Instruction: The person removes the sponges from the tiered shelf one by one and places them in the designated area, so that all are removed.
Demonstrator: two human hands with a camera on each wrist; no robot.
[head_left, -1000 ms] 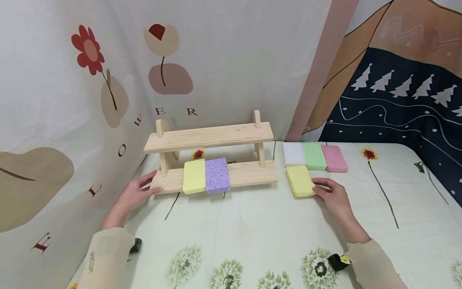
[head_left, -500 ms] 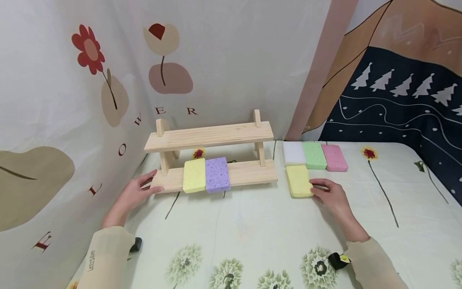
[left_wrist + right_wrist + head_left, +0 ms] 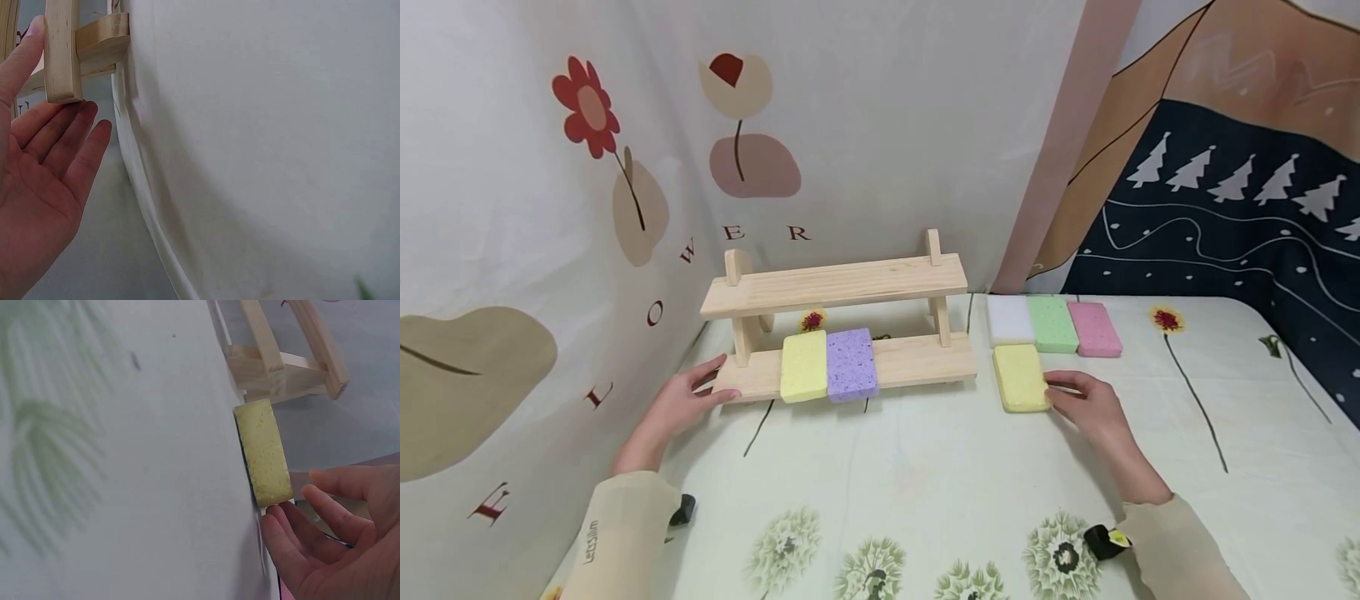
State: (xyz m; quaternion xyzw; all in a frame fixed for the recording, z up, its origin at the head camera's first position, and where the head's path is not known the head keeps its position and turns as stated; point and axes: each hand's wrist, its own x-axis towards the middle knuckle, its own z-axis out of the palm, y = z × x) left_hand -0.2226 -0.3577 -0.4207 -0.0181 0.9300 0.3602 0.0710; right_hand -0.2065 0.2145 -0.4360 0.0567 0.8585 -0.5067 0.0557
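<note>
A two-tier wooden shelf [image 3: 835,285] stands at the left back. My left hand [image 3: 679,407] holds the left end of its lower board [image 3: 62,56], thumb along the front edge and fingers at the end. A yellow sponge [image 3: 805,367] and a purple speckled sponge [image 3: 852,365] lie side by side on that board. On the table, my right hand [image 3: 1090,407] touches the right edge of another yellow sponge [image 3: 1021,378]. The right wrist view shows fingertips against the end of this sponge [image 3: 264,453], with the fingers loosely bent and not wrapped round it.
Behind the table's yellow sponge lie a white sponge [image 3: 1011,320], a green sponge [image 3: 1053,324] and a pink sponge [image 3: 1094,329] in a row. A printed cloth [image 3: 895,483] covers the table. Fabric walls [image 3: 910,125] rise at the back and left.
The yellow sponge on the table has turned slightly straighter under my right hand, which has shifted a little left. My left hand and the shelf stay in place.
</note>
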